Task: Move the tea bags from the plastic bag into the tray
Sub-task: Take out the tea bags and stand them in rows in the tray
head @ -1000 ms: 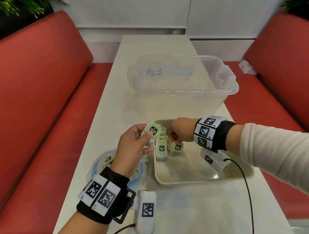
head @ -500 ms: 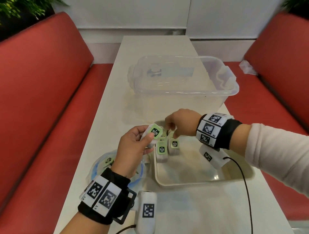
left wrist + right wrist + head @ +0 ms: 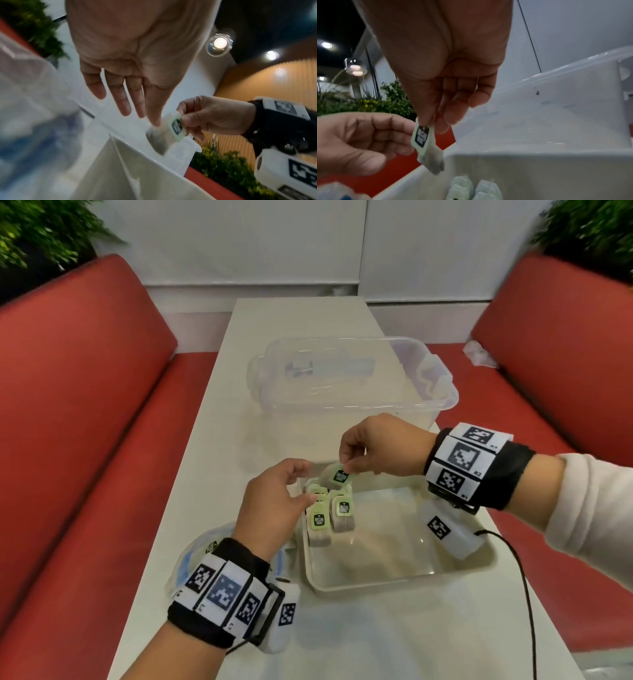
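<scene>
My right hand (image 3: 346, 467) pinches a tea bag (image 3: 337, 477) by its green tag, thumb and forefinger on the top edge (image 3: 426, 121), and the bag (image 3: 426, 146) hangs over the far left corner of the white tray (image 3: 394, 583). My left hand (image 3: 305, 484) is just left of it, fingers relaxed and holding nothing; its forefinger (image 3: 155, 120) is at the bag's edge. Several tea bags (image 3: 319, 520) lie in rows in the tray's left end. The plastic bag (image 3: 191, 559) lies on the table under my left wrist, a tag showing inside.
A large clear plastic tub (image 3: 342, 378) stands right behind the tray. Red bench seats (image 3: 85, 422) run along both sides of the narrow white table (image 3: 212, 440). A black cable (image 3: 524, 594) trails from my right wrist across the table's right side.
The tea bag has passed from my left hand to my right. The right hand rose from the tray and pinched it; the left hand let go and opened.
</scene>
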